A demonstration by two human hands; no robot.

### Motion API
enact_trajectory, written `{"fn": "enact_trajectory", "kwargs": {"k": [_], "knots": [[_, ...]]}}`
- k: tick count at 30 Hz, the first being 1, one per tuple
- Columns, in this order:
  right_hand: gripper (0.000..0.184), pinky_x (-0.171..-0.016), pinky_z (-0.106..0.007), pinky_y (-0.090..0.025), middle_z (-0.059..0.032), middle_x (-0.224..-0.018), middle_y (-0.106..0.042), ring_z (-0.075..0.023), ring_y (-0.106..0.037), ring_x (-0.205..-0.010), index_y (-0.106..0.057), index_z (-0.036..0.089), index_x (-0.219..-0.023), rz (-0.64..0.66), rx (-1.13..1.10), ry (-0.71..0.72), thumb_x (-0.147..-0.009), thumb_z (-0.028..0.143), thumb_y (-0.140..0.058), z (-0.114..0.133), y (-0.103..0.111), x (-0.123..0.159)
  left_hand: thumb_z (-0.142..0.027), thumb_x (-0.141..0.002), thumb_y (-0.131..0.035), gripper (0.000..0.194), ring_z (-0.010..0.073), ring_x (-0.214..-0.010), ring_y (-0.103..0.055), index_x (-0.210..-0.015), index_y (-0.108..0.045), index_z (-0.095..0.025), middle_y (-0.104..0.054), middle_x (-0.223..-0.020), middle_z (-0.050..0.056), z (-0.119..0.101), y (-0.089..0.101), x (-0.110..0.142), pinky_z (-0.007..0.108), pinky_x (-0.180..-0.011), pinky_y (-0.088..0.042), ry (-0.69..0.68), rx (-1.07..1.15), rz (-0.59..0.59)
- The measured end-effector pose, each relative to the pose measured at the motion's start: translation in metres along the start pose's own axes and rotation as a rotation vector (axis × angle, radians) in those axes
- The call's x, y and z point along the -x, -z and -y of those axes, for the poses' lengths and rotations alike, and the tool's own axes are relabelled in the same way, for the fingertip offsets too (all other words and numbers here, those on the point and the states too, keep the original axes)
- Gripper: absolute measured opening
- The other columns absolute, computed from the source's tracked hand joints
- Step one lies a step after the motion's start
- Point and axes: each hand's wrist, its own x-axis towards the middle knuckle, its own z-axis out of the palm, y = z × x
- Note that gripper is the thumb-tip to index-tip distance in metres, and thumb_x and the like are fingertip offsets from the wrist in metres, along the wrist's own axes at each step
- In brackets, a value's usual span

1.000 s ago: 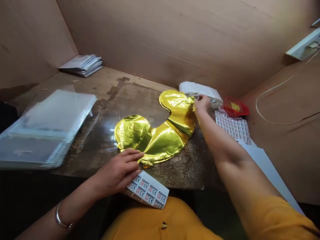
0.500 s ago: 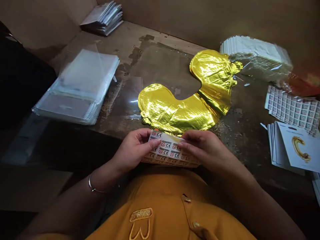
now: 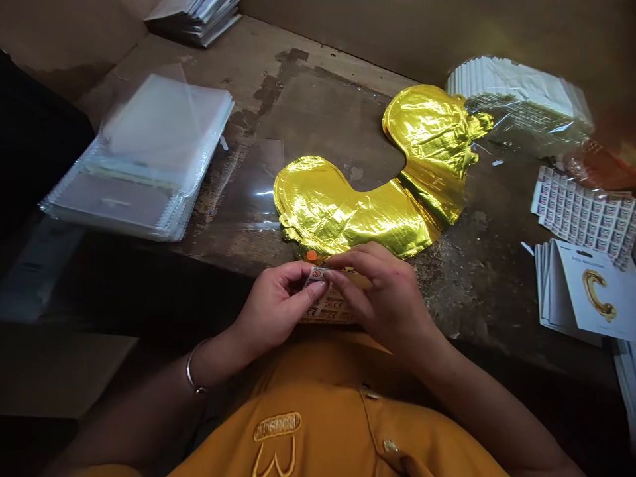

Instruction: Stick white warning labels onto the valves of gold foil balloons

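Dim warm light, glare on gold foil balloon point(image 3: 342, 215), deep shadow lower left, blur top right

Mustard-yellow button-front shirt point(image 3: 318, 434), pale embroidered chest logo point(image 3: 276, 427), small metal buttons point(image 3: 390, 446); thin silver bangle point(image 3: 193, 375) on left wrist point(image 3: 216, 361).

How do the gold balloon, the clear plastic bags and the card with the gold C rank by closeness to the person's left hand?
From the head view, nearest first, from the left hand:
1. Gold foil balloon: just beyond the hands, mid-table.
2. Stack of clear plastic bags: farther, on the table's left.
3. Card with a gold C: farthest, far right.
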Motion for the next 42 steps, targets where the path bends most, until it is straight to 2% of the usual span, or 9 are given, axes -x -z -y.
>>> {"fn": "enact_trajectory", "kwargs": {"k": [6, 14, 17, 19, 21, 23, 27, 33, 42], "knots": [[0.008, -0.070, -0.030, -0.047, -0.0022, -0.080, -0.071, -0.0164, -0.061, -0.075, -0.067, 0.022, -0.082, -0.047, 0.035, 0.015, -0.086, 0.023, -0.060, -0.001, 0.001, 0.001, -0.024, -0.082, -0.064, 0.012, 0.0131, -0.069, -0.062, -0.084, -0.070, -0.014, -0.071, -0.076, 0.002, 0.002, 0.001, 0.000, 0.022, -0.063, -0.051, -0.026, -0.061, 0.005], [0.013, -0.068, -0.034, -0.041, -0.0053, -0.084, -0.070, -0.0181, -0.058, -0.074, -0.065, 0.020, -0.090, -0.089, 0.410, 0.534, -0.087, 0.015, -0.054, -0.012, -0.006, 0.011, -0.033, -0.075, -0.072, 0.023, 0.0123, -0.067, -0.063, -0.083, -0.067, -0.012, -0.071, -0.075, 0.003, 0.003, 0.000, -0.004, 0.022, -0.064, -0.052, 0.204, 0.298, 0.051], [0.012, -0.067, -0.034, -0.043, -0.0046, -0.082, -0.068, -0.0178, -0.057, -0.073, -0.063, 0.022, -0.090, -0.095, 0.345, 0.540, -0.086, 0.014, -0.054, -0.007, -0.005, 0.014, -0.036, -0.074, -0.073, 0.029, 0.0136, -0.066, -0.065, -0.088, -0.066, -0.012, -0.071, -0.076, 0.004, 0.004, 0.002, -0.004, 0.024, -0.062, -0.053, 0.290, 0.371, 0.073], [0.013, -0.071, -0.035, -0.045, -0.0036, -0.083, -0.067, -0.0181, -0.057, -0.076, -0.063, 0.024, -0.088, -0.158, 0.242, 0.404, -0.084, 0.014, -0.056, -0.004, 0.001, 0.010, -0.036, -0.078, -0.069, 0.026, 0.0150, -0.066, -0.066, -0.090, -0.066, -0.013, -0.071, -0.076, 0.004, 0.002, 0.006, -0.003, 0.025, -0.060, -0.054, 0.277, 0.285, 0.097], [0.009, -0.072, -0.035, -0.047, -0.0041, -0.085, -0.066, -0.0193, -0.058, -0.081, -0.065, 0.025, -0.084, -0.281, 0.124, 0.145, -0.083, 0.017, -0.061, -0.005, 0.009, 0.000, -0.031, -0.083, -0.063, 0.018, 0.0160, -0.069, -0.067, -0.088, -0.066, -0.014, -0.071, -0.078, 0.004, 0.000, 0.012, -0.002, 0.027, -0.063, -0.054, 0.120, 0.028, 0.098], [0.002, -0.068, -0.034, -0.048, -0.0043, -0.082, -0.065, -0.0194, -0.060, -0.079, -0.066, 0.024, -0.080, -0.335, -0.031, -0.133, -0.081, 0.024, -0.065, -0.013, 0.014, -0.015, -0.023, -0.086, -0.059, 0.010, 0.0187, -0.084, -0.068, -0.086, -0.065, -0.015, -0.072, -0.088, 0.006, -0.001, 0.020, -0.003, 0.031, -0.077, -0.055, -0.207, -0.298, 0.078], [0.014, -0.061, -0.030, -0.049, -0.0034, -0.074, -0.066, -0.0164, -0.060, -0.069, -0.066, 0.019, -0.073, -0.166, -0.324, -0.378, -0.076, 0.033, -0.067, -0.036, 0.005, -0.038, -0.014, -0.087, -0.056, 0.011, 0.0242, -0.118, -0.059, -0.095, -0.063, -0.016, -0.068, -0.118, 0.009, 0.008, 0.032, -0.015, 0.048, -0.110, -0.035, -0.731, -0.796, 0.114], [0.014, -0.069, -0.032, -0.047, -0.0022, -0.071, -0.066, -0.0157, -0.059, -0.073, -0.067, 0.019, -0.072, -0.030, -0.149, -0.315, -0.080, 0.029, -0.063, -0.043, -0.021, -0.038, -0.013, -0.088, -0.055, 0.019, 0.0233, -0.119, -0.058, -0.105, -0.062, -0.014, -0.067, -0.120, 0.010, 0.029, 0.034, -0.025, 0.045, -0.111, -0.034, -0.838, -0.988, 0.137], [0.010, -0.072, -0.033, -0.045, -0.0017, -0.072, -0.065, -0.0179, -0.058, -0.078, -0.067, 0.020, -0.072, -0.068, -0.040, -0.267, -0.080, 0.025, -0.063, -0.037, -0.018, -0.035, -0.014, -0.086, -0.058, 0.016, 0.0228, -0.111, -0.063, -0.099, -0.065, -0.019, -0.070, -0.116, 0.005, 0.027, 0.033, -0.021, 0.043, -0.105, -0.038, -0.827, -1.003, 0.073]]}}
